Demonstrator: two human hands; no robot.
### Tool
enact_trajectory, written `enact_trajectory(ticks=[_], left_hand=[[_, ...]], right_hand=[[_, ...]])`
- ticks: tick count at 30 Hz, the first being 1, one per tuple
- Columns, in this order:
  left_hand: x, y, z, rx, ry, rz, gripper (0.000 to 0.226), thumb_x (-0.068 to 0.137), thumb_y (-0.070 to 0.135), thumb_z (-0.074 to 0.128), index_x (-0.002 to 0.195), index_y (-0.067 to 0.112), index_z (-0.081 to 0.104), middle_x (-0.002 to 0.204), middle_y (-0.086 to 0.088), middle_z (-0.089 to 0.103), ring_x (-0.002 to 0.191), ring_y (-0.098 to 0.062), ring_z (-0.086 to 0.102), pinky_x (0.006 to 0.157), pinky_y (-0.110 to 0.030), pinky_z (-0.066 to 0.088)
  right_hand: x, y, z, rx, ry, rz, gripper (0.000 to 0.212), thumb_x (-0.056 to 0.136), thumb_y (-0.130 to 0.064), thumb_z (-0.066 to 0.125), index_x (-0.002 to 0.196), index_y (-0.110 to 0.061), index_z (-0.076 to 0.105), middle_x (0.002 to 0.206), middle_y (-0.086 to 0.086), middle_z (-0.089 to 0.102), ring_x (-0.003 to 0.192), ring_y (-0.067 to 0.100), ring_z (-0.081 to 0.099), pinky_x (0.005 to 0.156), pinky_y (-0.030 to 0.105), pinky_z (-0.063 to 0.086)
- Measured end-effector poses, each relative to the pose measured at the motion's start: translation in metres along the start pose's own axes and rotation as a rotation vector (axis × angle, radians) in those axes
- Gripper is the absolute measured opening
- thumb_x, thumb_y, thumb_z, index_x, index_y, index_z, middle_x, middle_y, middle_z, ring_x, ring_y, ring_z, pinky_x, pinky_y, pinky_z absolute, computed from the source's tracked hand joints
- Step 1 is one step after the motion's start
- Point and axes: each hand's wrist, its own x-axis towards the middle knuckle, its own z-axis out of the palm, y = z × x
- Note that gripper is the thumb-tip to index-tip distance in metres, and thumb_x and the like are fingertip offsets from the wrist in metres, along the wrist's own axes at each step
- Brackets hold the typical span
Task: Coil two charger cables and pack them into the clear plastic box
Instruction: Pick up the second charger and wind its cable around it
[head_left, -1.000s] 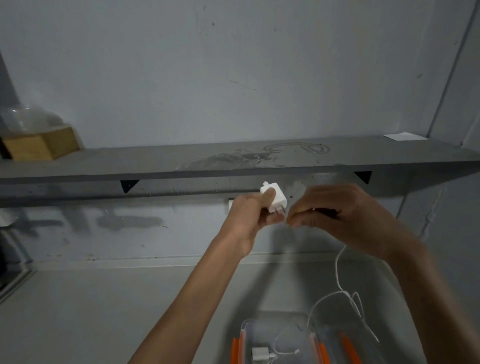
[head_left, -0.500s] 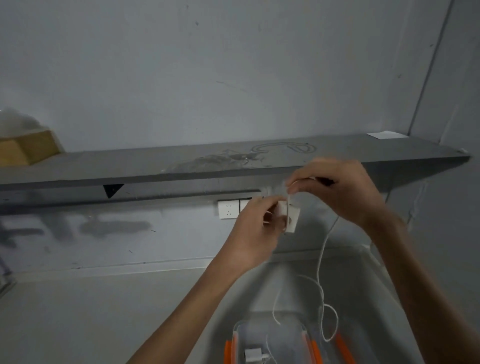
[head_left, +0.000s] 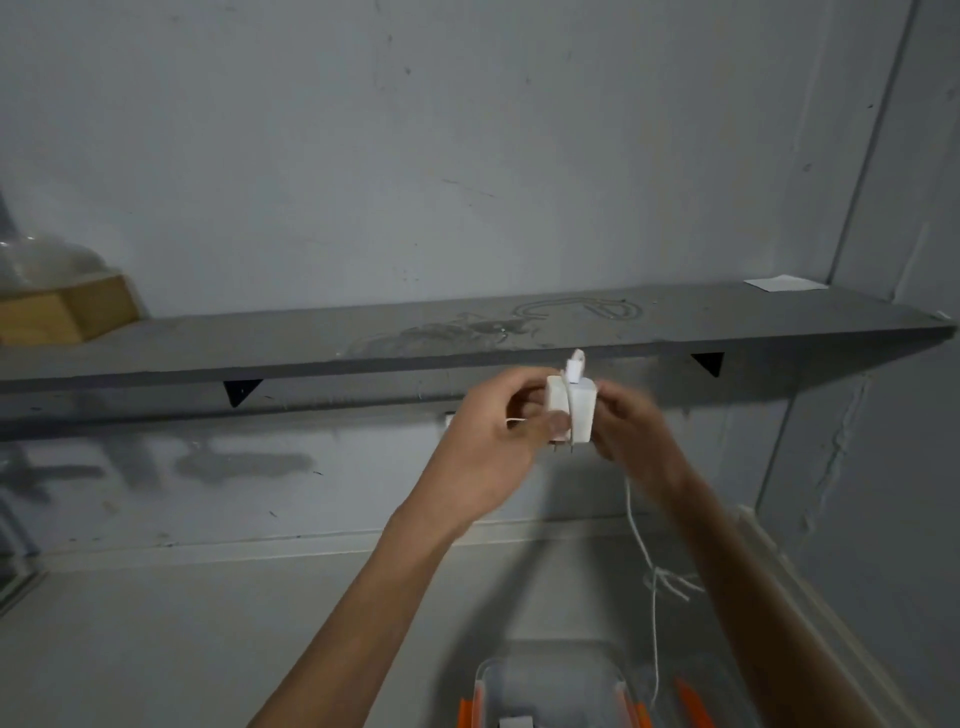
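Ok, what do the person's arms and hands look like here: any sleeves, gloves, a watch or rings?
Both arms are bare as far as the frame shows, with no sleeves in view. The left hand and right hand wear no gloves, and neither wrist has a watch or band. No rings show, though the right hand is blurred, so its fingers are hard to check.

Charger block (head_left: 570, 411): smooth white plastic, faintly glossy | cable (head_left: 640, 540): thin white, smooth-coated | box (head_left: 550, 686): clear glossy plastic, orange plastic clips | shelf (head_left: 363, 345): matt grey, scuffed and stained | wall (head_left: 467, 156): matt grey paint, marked | block on shelf (head_left: 62, 312): bare wood.
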Motion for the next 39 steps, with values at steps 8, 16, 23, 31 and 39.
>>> enact_trajectory(ticks=[8,16,23,31,39], left_hand=[[0.03,-0.029,-0.03,-0.5,0.207,-0.274,0.015,0.091,0.003,0.059,0.102,-0.003,0.067,0.094,-0.015,0.07,0.086,-0.024,0.067,0.086,-0.032,0.055],[0.017,-0.057,-0.016,-0.059,0.215,-0.296,0.017,0.089,0.01,0.064,0.106,0.008,0.062,0.101,-0.013,0.068,0.091,-0.025,0.068,0.073,-0.022,0.057],[-0.015,-0.034,0.002,0.28,-0.008,-0.023,0.021,0.088,0.004,0.061,0.093,0.024,0.06,0.099,0.002,0.059,0.091,-0.012,0.06,0.083,-0.024,0.05],[-0.031,0.007,-0.01,0.316,-0.044,0.159,0.028,0.088,0.005,0.06,0.113,0.019,0.061,0.106,0.005,0.058,0.096,-0.009,0.059,0.086,-0.024,0.05],[-0.002,0.007,-0.012,-0.354,0.104,-0.126,0.02,0.093,0.0,0.055,0.11,-0.003,0.063,0.093,-0.015,0.065,0.082,-0.021,0.061,0.076,-0.027,0.053]], right_hand=[[-0.086,0.006,0.047,0.14,-0.095,0.092,0.018,0.096,-0.022,0.052,0.095,-0.016,0.069,0.055,0.001,0.051,0.032,0.009,0.035,0.034,0.015,0.026],[-0.096,-0.056,0.023,-0.389,-0.269,0.0,0.02,0.095,-0.029,0.055,0.11,-0.038,0.065,0.068,-0.01,0.07,0.045,0.004,0.057,0.048,0.015,0.045],[-0.044,-0.097,-0.019,-0.922,-0.024,-0.552,0.023,0.088,-0.044,0.055,0.088,-0.031,0.073,0.076,-0.012,0.073,0.065,0.007,0.066,0.059,0.03,0.055],[-0.008,-0.074,-0.027,-0.265,-0.125,-0.33,0.01,0.081,-0.023,0.07,0.077,-0.031,0.074,0.08,-0.008,0.075,0.073,0.006,0.069,0.073,0.019,0.052],[-0.041,-0.006,0.041,0.214,0.036,0.124,0.035,0.097,-0.028,0.051,0.069,-0.011,0.064,0.047,-0.002,0.044,0.035,0.005,0.03,0.035,0.014,0.022]])
